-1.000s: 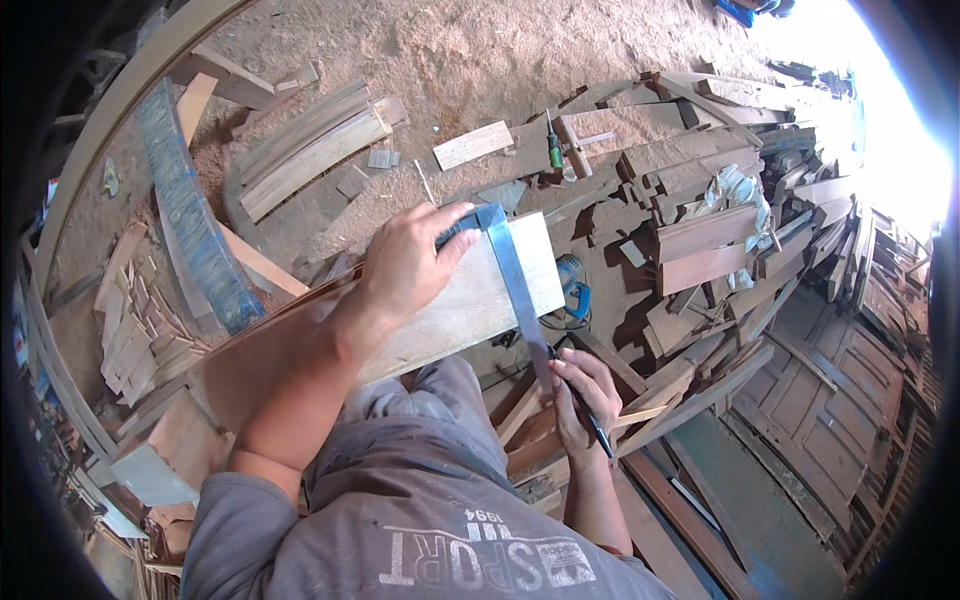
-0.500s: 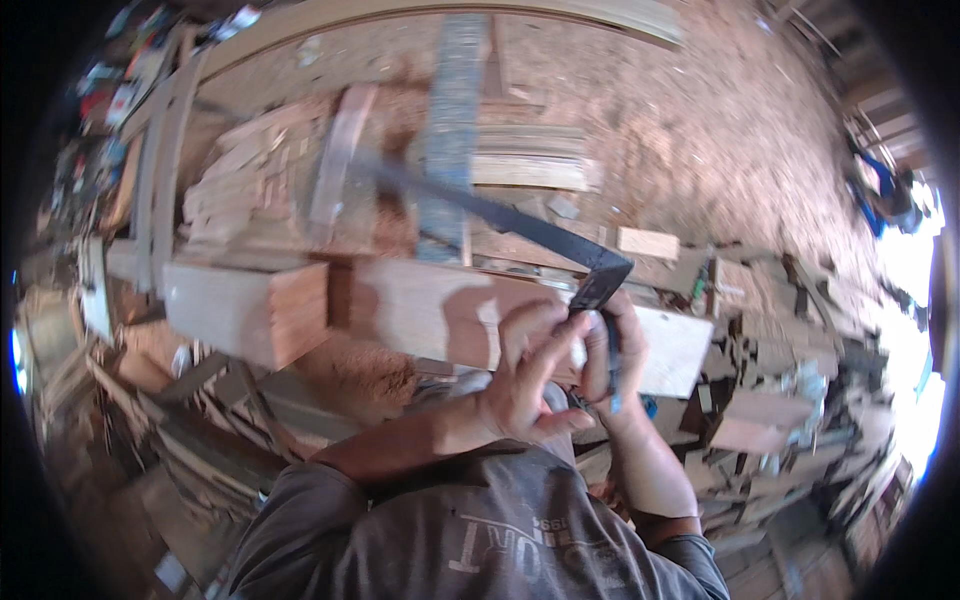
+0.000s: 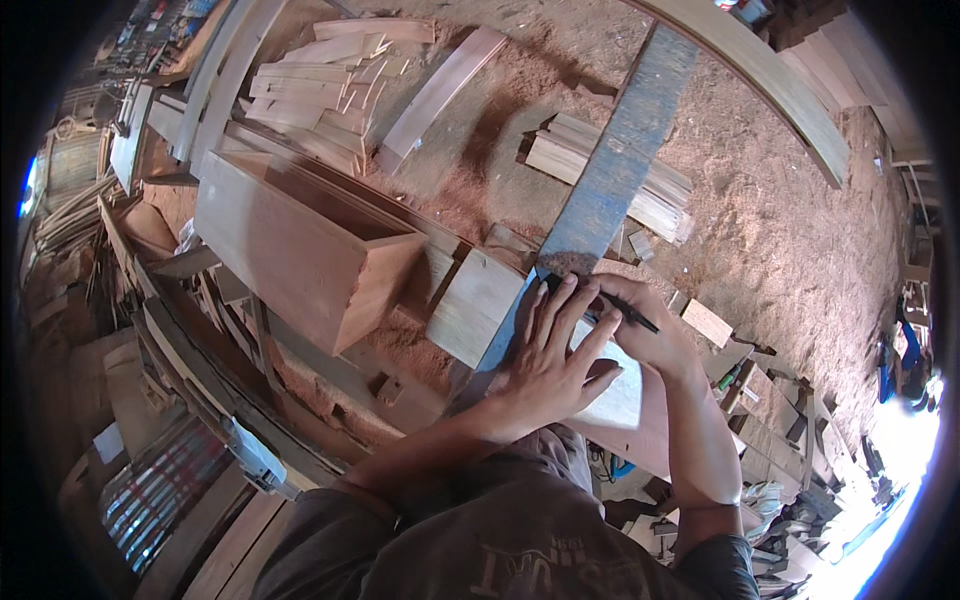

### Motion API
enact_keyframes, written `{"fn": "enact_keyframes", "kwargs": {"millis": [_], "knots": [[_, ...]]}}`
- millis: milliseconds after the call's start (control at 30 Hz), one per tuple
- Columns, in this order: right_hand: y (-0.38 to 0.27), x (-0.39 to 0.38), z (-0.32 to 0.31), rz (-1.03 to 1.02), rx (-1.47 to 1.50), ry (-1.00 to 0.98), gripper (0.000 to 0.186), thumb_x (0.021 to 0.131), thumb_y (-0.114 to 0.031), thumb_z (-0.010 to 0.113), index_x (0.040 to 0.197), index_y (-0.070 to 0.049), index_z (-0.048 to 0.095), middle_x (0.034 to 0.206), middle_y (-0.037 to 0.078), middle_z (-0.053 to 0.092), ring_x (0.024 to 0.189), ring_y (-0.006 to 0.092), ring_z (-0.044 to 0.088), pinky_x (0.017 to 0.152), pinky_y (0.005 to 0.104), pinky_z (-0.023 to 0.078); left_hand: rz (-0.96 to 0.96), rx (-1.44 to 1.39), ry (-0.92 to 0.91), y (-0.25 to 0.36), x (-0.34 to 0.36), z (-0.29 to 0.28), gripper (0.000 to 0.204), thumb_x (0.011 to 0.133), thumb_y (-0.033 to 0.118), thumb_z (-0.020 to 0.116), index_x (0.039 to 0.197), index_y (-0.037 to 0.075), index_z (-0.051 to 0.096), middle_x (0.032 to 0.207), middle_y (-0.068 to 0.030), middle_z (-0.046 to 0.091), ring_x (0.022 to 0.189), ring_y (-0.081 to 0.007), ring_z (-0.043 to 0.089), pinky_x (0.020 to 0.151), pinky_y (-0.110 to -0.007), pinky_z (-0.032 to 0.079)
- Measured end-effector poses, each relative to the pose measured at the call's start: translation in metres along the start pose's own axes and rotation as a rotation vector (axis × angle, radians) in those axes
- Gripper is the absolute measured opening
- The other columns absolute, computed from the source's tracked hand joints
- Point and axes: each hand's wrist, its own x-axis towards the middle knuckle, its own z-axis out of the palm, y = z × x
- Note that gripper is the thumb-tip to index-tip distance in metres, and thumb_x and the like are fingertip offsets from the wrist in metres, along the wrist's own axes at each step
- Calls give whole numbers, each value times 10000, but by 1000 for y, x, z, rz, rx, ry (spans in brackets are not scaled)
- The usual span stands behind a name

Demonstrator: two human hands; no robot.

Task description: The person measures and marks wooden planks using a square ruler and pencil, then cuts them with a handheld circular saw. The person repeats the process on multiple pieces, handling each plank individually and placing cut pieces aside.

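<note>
My left hand (image 3: pixel 545 355) lies over a pale board (image 3: pixel 472 308), its fingers stretched out and the thumb apart. A small dark edge (image 3: pixel 545 274) shows by its fingertips, perhaps part of the dark square-shaped tool seen earlier; most of it is hidden. Close beside those fingertips, my right hand (image 3: pixel 645 325) is closed round a slim black pen (image 3: pixel 640 317). The pen's tip is hidden behind the fingers. A blue-grey plank (image 3: pixel 625 150) runs away from the board, beyond my hands.
An open wooden box (image 3: pixel 290 250) stands left of the board. Stacked slats (image 3: pixel 600 165) and a loose plank (image 3: pixel 445 95) lie on the sawdust-covered ground. A long beam (image 3: pixel 770 85) crosses the far right. Wood scraps (image 3: pixel 790 430) are piled at the near right.
The dark square-shaped tool was held up above the board; now it is mostly out of sight near my left fingers. My left hand has flattened onto the board. The view has turned.
</note>
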Motion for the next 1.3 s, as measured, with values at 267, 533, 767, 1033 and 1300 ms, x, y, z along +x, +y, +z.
{"fn": "enact_keyframes", "kwargs": {"millis": [267, 533, 767, 1033, 1300], "knots": [[6, -18, -8, 283, 179, -46, 384, 977, 50, 685, 1356, 3, 727, 1182, 164, 791, 1093, 192, 755, 962, 329, 588, -101, 70, 39, -2, 5, 15, 572, 980, 489, 749, 1389, 91, 708, 1496, -202, 594, 1520, -411, 475, 1289, -698, 258], [9, -11, 6, 322, 295, 68, 362, 961, 100, 679, 1314, 37, 735, 1125, 151, 813, 1047, 158, 766, 924, 312, 609, -138, 190, 126, -2, 8, 18, 451, 1060, 432, 628, 1320, 85, 755, 1426, -191, 662, 1478, -420, 563, 1279, -746, 242], [5, -1, 8, 319, 229, 55, 351, 955, 101, 648, 1288, 42, 740, 1110, 152, 811, 1007, 149, 765, 894, 311, 610, -200, 152, 151, -1, 9, 18, 367, 1036, 276, 636, 1329, 86, 752, 1415, -192, 659, 1478, -447, 558, 1269, -758, 230], [6, 2, 5, 309, 138, 15, 348, 923, 82, 707, 1265, 37, 752, 1085, 141, 805, 979, 140, 752, 872, 308, 605, -198, 163, 153, -3, 3, 25, 350, 1038, 277, 637, 1326, 119, 759, 1407, -143, 676, 1494, -412, 553, 1276, -752, 208], [5, 4, 4, 325, 174, 14, 325, 941, 57, 733, 1262, 12, 762, 1096, 130, 807, 994, 138, 759, 879, 306, 608, -151, 170, 82, -7, -4, 27, 424, 1033, 334, 679, 1401, 124, 681, 1451, -156, 579, 1544, -435, 439, 1270, -796, 134]]}}
